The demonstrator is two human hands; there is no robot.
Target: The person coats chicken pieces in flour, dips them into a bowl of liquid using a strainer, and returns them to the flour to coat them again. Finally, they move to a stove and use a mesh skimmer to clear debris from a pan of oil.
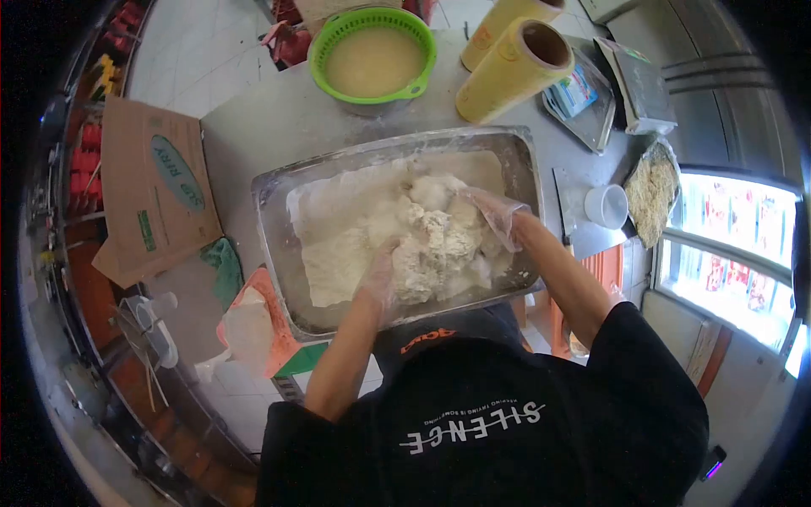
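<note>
A large metal tray (272, 245) on the work table holds white flour (334, 262) and a heap of flour-coated pieces (435, 232); what is under the coating cannot be made out. Thin clear plastic gloves cover both hands. My left hand (382, 275) rests against the near left side of the heap, thumb stretched out, other fingers mostly hidden. On the heap's right side, my right hand (494, 213) reaches in with fingers extended, their tips partly buried in flour. Both hands touch the coated pieces from opposite sides and look uncurled.
Beyond the tray stand a green colander (372, 17) with cloudy liquid and yellow wrap rolls (511, 72). A knife (563, 203), a white cup (606, 206) and a bag of crumbs (653, 194) lie right. Left are a cardboard box (160, 186) and a green cloth (223, 270).
</note>
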